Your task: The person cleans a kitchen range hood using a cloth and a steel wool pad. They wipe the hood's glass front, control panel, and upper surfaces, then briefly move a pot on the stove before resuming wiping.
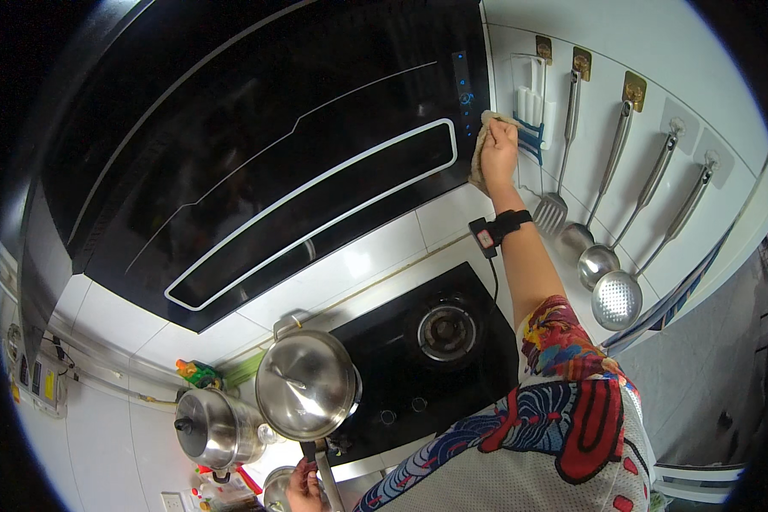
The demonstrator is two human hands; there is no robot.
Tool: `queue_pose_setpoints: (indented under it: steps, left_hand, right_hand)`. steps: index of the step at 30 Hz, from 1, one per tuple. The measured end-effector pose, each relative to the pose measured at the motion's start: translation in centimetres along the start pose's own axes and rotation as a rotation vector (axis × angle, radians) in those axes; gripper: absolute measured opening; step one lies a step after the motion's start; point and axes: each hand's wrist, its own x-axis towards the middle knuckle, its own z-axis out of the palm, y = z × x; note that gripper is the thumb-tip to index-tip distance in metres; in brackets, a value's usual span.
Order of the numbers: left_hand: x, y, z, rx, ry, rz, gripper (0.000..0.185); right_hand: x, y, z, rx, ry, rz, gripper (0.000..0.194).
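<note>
My right hand (500, 153) grips a beige cloth (481, 168) at the right edge of the black range hood (358, 83), beside its lit touch controls (464, 96). A dark band with a small device (486, 237) is strapped around that wrist. My left hand (303, 489) is low in the picture, beside the long metal handle (328, 477) of a lidded steel pan (307, 384). Its fingers are partly hidden, and whether they hold anything is unclear. The pan sits over the left side of the black gas hob (397, 377).
Steel utensils hang on the right wall: a slotted turner (552, 211), ladles (598, 265) and a skimmer (617, 301). A white rack with blue parts (530, 121) hangs near my right hand. A lidded steel pot (214, 427) stands left of the pan. The bare right burner (447, 331) is below the hood.
</note>
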Motion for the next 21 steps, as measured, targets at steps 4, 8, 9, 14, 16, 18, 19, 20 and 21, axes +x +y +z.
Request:
queue_pose_setpoints:
  steps: [4, 8, 9, 14, 16, 18, 19, 20, 21]
  left_hand:
    - [-0.5, -0.2, -0.1, -0.017, 0.021, -0.030, 0.033]
    - [-0.5, -0.4, 0.0, -0.021, 0.010, -0.005, 0.034]
    - [-0.6, -0.4, 0.0, -0.007, 0.009, 0.010, 0.034]
    - [-0.7, -0.2, -0.1, 0.014, 0.016, 0.028, 0.034]
    - [-0.8, -0.1, 0.0, -0.030, 0.014, -0.007, 0.034]
    - [-0.8, 0.2, 0.0, -0.030, 0.007, -0.022, 0.034]
    - [-0.7, 0.3, 0.0, -0.030, 0.005, -0.029, 0.034]
    - [-0.8, 0.5, 0.1, -0.031, 0.010, -0.023, 0.034]
    - [-0.8, 0.6, 0.2, -0.031, 0.016, -0.016, 0.034]
  right_hand:
    - [0.5, -1.2, -1.4, -0.061, -0.116, -0.013, 0.026]
    - [1.5, -3.1, -2.3, -0.132, -0.296, 0.050, 0.040]
    - [1.7, -3.5, -2.3, -0.155, -0.327, -0.013, 0.043]
    - [1.9, -4.0, -1.3, -0.421, -0.460, -0.111, 0.048]
    - [1.9, -3.8, -0.9, -0.450, -0.450, -0.145, 0.049]
    - [2.0, -3.7, -0.6, -0.469, -0.447, -0.160, 0.050]
    - [2.0, -3.7, -0.5, -0.470, -0.448, -0.161, 0.050]
    - [2.1, -3.6, -0.5, -0.493, -0.456, -0.146, 0.051]
    - [2.1, -3.6, -0.6, -0.478, -0.468, -0.159, 0.052]
